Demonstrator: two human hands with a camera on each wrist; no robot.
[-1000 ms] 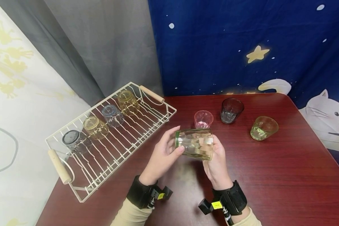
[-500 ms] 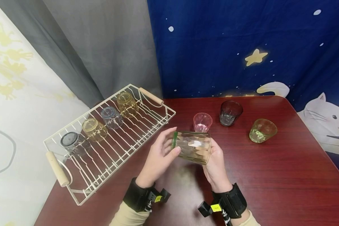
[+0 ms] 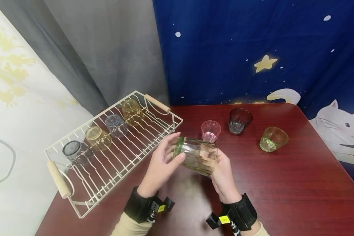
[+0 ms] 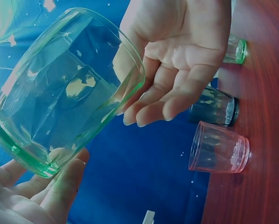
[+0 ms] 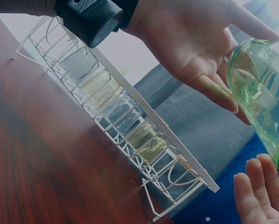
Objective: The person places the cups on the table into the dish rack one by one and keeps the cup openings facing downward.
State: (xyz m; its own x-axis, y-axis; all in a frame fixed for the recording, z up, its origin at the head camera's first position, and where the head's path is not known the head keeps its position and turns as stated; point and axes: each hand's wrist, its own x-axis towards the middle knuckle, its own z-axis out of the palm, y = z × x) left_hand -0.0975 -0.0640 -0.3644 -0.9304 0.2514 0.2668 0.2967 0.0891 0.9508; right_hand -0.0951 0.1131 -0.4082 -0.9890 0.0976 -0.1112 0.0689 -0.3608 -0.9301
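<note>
A clear green-tinted drinking glass (image 3: 196,155) lies on its side in the air between both hands in the head view, its base to the left and its rim to the right, slightly lower. My left hand (image 3: 162,160) grips the base end, thumb in front and fingers behind. At the rim end, my right hand (image 3: 224,175) holds the glass, its fingertips partly hidden behind it. Through the left wrist view, the right palm (image 4: 186,51) faces the glass with fingers bent. A pink glass (image 3: 210,131) stands upright just behind the held one.
A cream wire dish rack (image 3: 127,167) with wooden handles stands at left, several glasses upside down along its far side, including a blue one (image 3: 116,125). A dark grey glass (image 3: 240,121) and a green glass (image 3: 273,139) stand upright on the reddish table (image 3: 295,183).
Both hands have shifted slightly left with the glass, and its rim end has dipped lower. The scene sits a little lower in the head view; the other glasses stay in place.
</note>
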